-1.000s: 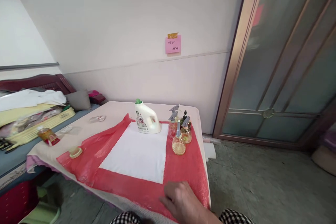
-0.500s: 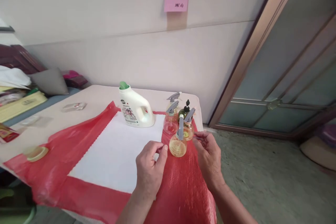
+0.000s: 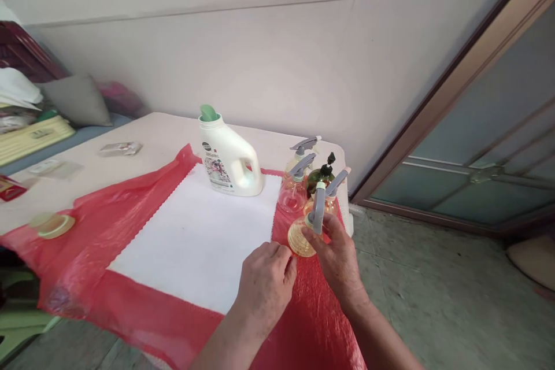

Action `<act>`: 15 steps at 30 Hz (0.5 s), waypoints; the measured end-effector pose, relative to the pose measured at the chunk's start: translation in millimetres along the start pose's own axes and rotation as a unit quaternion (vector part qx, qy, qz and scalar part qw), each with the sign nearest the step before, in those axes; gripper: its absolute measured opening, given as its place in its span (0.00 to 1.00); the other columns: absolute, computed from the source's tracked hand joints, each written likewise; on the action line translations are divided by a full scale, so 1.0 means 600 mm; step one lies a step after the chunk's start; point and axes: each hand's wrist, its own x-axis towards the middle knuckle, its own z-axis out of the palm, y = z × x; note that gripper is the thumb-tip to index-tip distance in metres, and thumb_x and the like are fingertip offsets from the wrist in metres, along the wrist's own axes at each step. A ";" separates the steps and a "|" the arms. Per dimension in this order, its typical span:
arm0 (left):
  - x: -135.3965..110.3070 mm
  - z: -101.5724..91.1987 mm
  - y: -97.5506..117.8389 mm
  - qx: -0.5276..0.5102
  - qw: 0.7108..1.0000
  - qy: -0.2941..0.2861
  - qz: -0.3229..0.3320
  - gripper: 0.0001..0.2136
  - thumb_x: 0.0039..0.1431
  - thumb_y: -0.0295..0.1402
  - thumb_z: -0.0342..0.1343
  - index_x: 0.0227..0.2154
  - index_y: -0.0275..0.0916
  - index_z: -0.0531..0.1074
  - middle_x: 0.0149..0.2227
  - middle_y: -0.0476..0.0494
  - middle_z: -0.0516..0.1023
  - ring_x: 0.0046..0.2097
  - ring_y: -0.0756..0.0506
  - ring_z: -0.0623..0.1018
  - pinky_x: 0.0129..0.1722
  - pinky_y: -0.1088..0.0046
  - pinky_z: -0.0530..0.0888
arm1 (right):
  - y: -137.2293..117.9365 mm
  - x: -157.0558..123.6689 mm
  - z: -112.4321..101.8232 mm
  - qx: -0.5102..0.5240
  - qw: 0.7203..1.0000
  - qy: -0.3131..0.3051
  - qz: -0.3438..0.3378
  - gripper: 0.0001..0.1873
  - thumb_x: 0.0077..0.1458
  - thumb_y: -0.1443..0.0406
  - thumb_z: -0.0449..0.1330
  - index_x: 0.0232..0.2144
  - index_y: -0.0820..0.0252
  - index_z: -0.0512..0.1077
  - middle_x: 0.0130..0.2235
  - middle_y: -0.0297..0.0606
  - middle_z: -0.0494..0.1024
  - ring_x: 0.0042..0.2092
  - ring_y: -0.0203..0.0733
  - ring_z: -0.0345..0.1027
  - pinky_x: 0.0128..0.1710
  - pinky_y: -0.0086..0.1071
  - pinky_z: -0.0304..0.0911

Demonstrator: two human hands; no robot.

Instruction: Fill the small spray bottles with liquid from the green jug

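My right hand has its thumb and fingers around the neck of a clear round spray bottle with a grey trigger head and yellowish liquid. Close to the bottle's lower left side is my left hand, its fingers curled in; what they hold, if anything, is hidden. Just behind stand a pink spray bottle, an amber spray bottle, a dark green bottle with a black top and another grey-headed spray bottle. All are upright on or beside the red plastic sheet.
A cream detergent jug with a green spout stands on a white sheet. Farther left lie a round yellowish lid and a clear packet. The table's right edge is close to the bottles; a wall rises behind.
My right hand has moved left onto the front spray bottle and closed around its neck. My left hand has curled further beside the bottle. The head view has tilted down.
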 end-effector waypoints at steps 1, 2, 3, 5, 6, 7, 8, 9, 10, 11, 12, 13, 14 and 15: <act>-0.001 0.004 -0.001 0.016 1.000 -0.004 0.003 0.08 0.58 0.24 0.52 0.26 0.42 0.66 0.25 0.48 0.72 0.29 0.47 0.74 0.29 0.70 0.69 | 0.000 0.000 0.003 0.003 1.000 0.003 -0.002 0.18 0.50 0.54 0.62 0.40 0.57 0.71 0.38 0.36 0.76 0.41 0.42 0.68 0.43 0.37 0.62; -0.002 0.006 0.000 0.031 1.000 -0.007 0.003 0.08 0.58 0.24 0.52 0.26 0.42 0.66 0.25 0.48 0.72 0.29 0.46 0.74 0.29 0.70 0.69 | -0.001 0.000 0.005 0.007 1.000 0.005 -0.004 0.17 0.51 0.54 0.62 0.39 0.57 0.71 0.37 0.35 0.76 0.40 0.41 0.68 0.42 0.36 0.62; -0.002 0.006 0.000 0.042 0.999 -0.009 0.002 0.08 0.58 0.24 0.52 0.26 0.42 0.66 0.25 0.48 0.72 0.29 0.46 0.74 0.29 0.70 0.68 | -0.003 -0.001 0.006 0.011 1.000 0.005 -0.006 0.16 0.51 0.55 0.62 0.39 0.57 0.71 0.36 0.34 0.76 0.39 0.41 0.67 0.41 0.35 0.62; -0.004 0.003 0.001 0.054 0.998 -0.015 -0.007 0.07 0.57 0.24 0.53 0.26 0.42 0.66 0.26 0.48 0.72 0.30 0.46 0.74 0.29 0.70 0.68 | -0.009 -0.005 0.009 0.019 1.000 -0.001 -0.010 0.14 0.51 0.55 0.62 0.37 0.57 0.72 0.35 0.33 0.75 0.38 0.39 0.66 0.40 0.33 0.62; -0.004 0.000 0.001 0.056 0.998 -0.017 -0.013 0.07 0.57 0.24 0.53 0.27 0.42 0.66 0.26 0.48 0.72 0.30 0.46 0.74 0.29 0.69 0.68 | -0.012 -0.007 0.010 0.023 1.000 -0.006 -0.012 0.14 0.51 0.55 0.61 0.37 0.57 0.72 0.34 0.33 0.75 0.38 0.39 0.66 0.40 0.33 0.62; -0.005 -0.002 0.000 0.057 0.998 -0.021 -0.020 0.07 0.57 0.24 0.54 0.27 0.42 0.66 0.26 0.48 0.73 0.31 0.45 0.75 0.29 0.69 0.68 | -0.017 -0.010 0.011 0.028 0.999 -0.011 -0.015 0.14 0.52 0.55 0.61 0.37 0.57 0.72 0.35 0.33 0.74 0.38 0.39 0.66 0.40 0.33 0.62; -0.005 -0.005 -0.001 0.058 0.998 -0.023 -0.029 0.07 0.57 0.25 0.54 0.27 0.42 0.66 0.26 0.48 0.73 0.31 0.45 0.75 0.29 0.69 0.68 | -0.021 -0.012 0.013 0.033 0.999 -0.016 -0.019 0.13 0.52 0.55 0.61 0.37 0.57 0.72 0.35 0.33 0.74 0.38 0.39 0.66 0.41 0.34 0.62; -0.005 -0.007 -0.002 0.058 0.997 -0.028 -0.040 0.06 0.57 0.25 0.54 0.27 0.42 0.66 0.27 0.48 0.73 0.31 0.45 0.75 0.29 0.69 0.68 | -0.024 -0.014 0.014 0.038 0.999 -0.020 -0.023 0.13 0.53 0.55 0.61 0.37 0.57 0.72 0.36 0.34 0.75 0.39 0.39 0.66 0.42 0.34 0.62; -0.005 -0.008 -0.004 0.059 0.996 -0.033 -0.052 0.06 0.57 0.25 0.54 0.27 0.42 0.66 0.27 0.48 0.73 0.32 0.45 0.75 0.30 0.69 0.68 | -0.028 -0.015 0.016 0.044 0.998 -0.025 -0.027 0.13 0.53 0.55 0.61 0.38 0.57 0.72 0.37 0.34 0.75 0.40 0.40 0.67 0.43 0.34 0.63; -0.005 -0.010 -0.007 0.059 0.995 -0.037 -0.065 0.06 0.58 0.25 0.55 0.28 0.42 0.66 0.28 0.48 0.73 0.32 0.45 0.76 0.30 0.69 0.68 | -0.030 -0.016 0.018 0.050 0.998 -0.028 -0.031 0.14 0.54 0.55 0.61 0.39 0.56 0.72 0.38 0.34 0.75 0.41 0.40 0.67 0.44 0.35 0.63; -0.004 -0.010 -0.009 0.058 0.995 -0.039 -0.076 0.05 0.58 0.25 0.55 0.29 0.42 0.66 0.28 0.48 0.74 0.33 0.44 0.76 0.30 0.69 0.68 | -0.030 -0.016 0.020 0.055 0.997 -0.031 -0.033 0.14 0.54 0.55 0.61 0.40 0.56 0.72 0.38 0.35 0.76 0.42 0.40 0.67 0.44 0.35 0.63; -0.004 -0.011 -0.012 0.056 0.994 -0.040 -0.086 0.05 0.58 0.26 0.55 0.30 0.42 0.66 0.29 0.48 0.74 0.33 0.44 0.76 0.30 0.69 0.68 | -0.030 -0.016 0.022 0.059 0.997 -0.032 -0.034 0.14 0.53 0.55 0.61 0.40 0.56 0.72 0.39 0.35 0.76 0.42 0.41 0.67 0.45 0.35 0.63; -0.003 -0.012 -0.015 0.052 0.993 -0.040 -0.095 0.04 0.58 0.26 0.56 0.32 0.42 0.67 0.30 0.48 0.74 0.34 0.44 0.76 0.30 0.69 0.68 | -0.029 -0.016 0.024 0.062 0.997 -0.031 -0.032 0.15 0.53 0.55 0.61 0.40 0.56 0.73 0.39 0.35 0.76 0.43 0.41 0.67 0.46 0.36 0.62; -0.002 -0.013 -0.018 0.047 0.993 -0.038 -0.104 0.04 0.58 0.26 0.56 0.33 0.42 0.67 0.30 0.48 0.74 0.34 0.44 0.77 0.30 0.69 0.68 | -0.027 -0.015 0.026 0.063 0.997 -0.029 -0.029 0.15 0.53 0.56 0.62 0.40 0.56 0.73 0.40 0.35 0.76 0.43 0.41 0.67 0.46 0.37 0.62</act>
